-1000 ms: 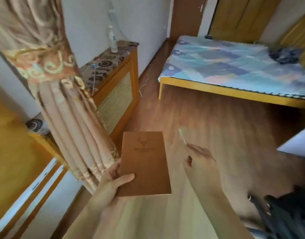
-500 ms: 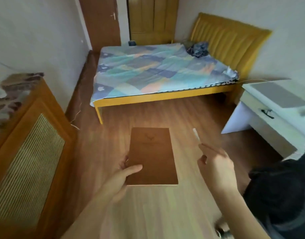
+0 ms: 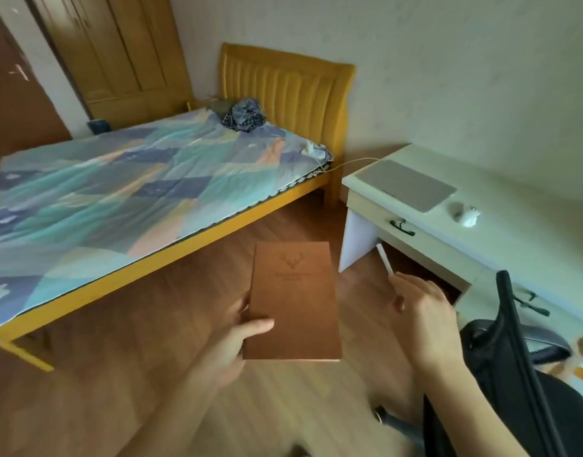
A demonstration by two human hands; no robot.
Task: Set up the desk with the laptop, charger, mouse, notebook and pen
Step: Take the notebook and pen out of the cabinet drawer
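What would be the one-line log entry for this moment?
left hand: holds notebook | right hand: holds pen | laptop, mouse: on desk

Quick count, what I see: 1 notebook (image 3: 293, 300), brown, in my left hand (image 3: 230, 344). 1 pen (image 3: 384, 259), white, in my right hand (image 3: 427, 311). So 2 hands, 1 thing each. On the counter (image 3: 501, 206): 1 laptop (image 3: 405, 184), lid shut, & 1 mouse (image 3: 467, 216), white. 2 dark drawer handles on the counter front. 1 white cable (image 3: 352, 161) running to the counter from the bed (image 3: 125, 192). 1 bed, w/ 1 dark bundle of cloth (image 3: 244, 115) by the headboard. 1 black chair (image 3: 514, 374). 1 wardrobe (image 3: 118, 54).
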